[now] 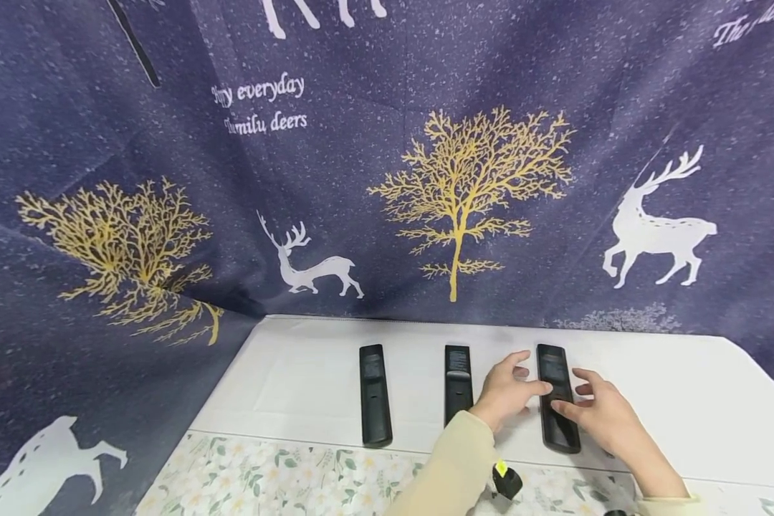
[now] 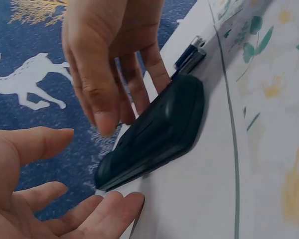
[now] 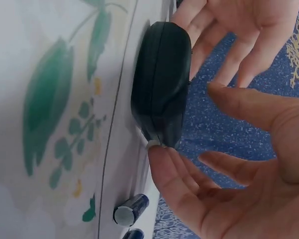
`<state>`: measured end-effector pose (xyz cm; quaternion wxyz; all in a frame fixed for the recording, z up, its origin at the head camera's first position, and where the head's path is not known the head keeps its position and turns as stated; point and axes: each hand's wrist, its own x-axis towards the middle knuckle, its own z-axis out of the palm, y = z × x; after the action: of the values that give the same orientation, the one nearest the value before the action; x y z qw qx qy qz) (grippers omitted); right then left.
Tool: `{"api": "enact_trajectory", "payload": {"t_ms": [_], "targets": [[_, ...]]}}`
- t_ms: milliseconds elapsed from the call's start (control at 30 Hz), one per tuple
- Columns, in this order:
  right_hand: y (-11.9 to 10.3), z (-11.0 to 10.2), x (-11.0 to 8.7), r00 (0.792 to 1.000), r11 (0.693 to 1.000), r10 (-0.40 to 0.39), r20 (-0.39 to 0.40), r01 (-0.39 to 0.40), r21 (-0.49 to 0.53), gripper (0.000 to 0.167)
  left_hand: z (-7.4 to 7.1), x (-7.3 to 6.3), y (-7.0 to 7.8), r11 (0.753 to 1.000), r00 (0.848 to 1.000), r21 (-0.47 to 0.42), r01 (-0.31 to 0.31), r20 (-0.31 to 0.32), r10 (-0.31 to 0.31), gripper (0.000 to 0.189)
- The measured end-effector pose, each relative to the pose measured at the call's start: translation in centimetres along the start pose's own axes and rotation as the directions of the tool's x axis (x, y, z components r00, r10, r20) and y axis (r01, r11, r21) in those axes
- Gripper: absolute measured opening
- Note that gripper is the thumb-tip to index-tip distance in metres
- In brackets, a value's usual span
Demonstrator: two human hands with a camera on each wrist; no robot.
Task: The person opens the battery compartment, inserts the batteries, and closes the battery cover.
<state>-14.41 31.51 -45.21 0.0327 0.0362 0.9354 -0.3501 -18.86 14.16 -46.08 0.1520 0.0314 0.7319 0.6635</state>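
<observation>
- Lower frame, left of centre: the far-left remote (image 1: pixel 376 405) lies lengthwise on the white tabletop (image 1: pixel 297 387), well apart from both hands.
- Lower centre: the middle remote (image 1: pixel 458 380), its lower end hidden by the left sleeve (image 1: pixel 458 459).
- Lower right, first: the left hand (image 1: pixel 506 390), released, its fingers loosely spread beside the right remote; a firm hold would probably call for fingertips low along this long edge.
- Next: the right remote (image 1: pixel 559 408), between the hands, the thumbs overlapping its upper face. Equal pressure from both sides should keep it from skidding.
- Beyond it: the right hand (image 1: pixel 603 412), also released, fingers bent around space; contact cannot be told. The cylinders (image 3: pixel 132 210), lower left of the right wrist view, lie near this hand and might roll if brushed.
</observation>
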Motion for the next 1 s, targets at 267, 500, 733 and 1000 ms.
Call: {"api": "enact_trajectory", "payload": {"t_ms": [267,500,733,1000], "targets": [[0.7,0.2,-0.1,1.000,1.000,0.003,-0.005,-0.003,0.005,0.087,1.3,0.3,0.0,0.999,0.999,0.009,0.045,-0.029,-0.045,0.060],[1.0,0.2,-0.1,1.000,0.998,0.015,0.008,-0.016,0.054,0.089,1.8,0.3,0.4,0.997,0.996,0.009,0.073,-0.051,-0.072,0.059],[1.3,0.3,-0.1,1.000,0.997,0.016,0.017,-0.017,0.081,0.089,2.2,0.4,0.1,0.997,0.995,-0.015,0.077,-0.058,-0.078,0.057],[1.5,0.3,0.0,1.000,0.996,-0.002,0.021,0.000,0.091,0.091,2.0,0.6,-0.1,0.996,0.995,-0.042,0.076,-0.061,-0.079,0.055]]}}
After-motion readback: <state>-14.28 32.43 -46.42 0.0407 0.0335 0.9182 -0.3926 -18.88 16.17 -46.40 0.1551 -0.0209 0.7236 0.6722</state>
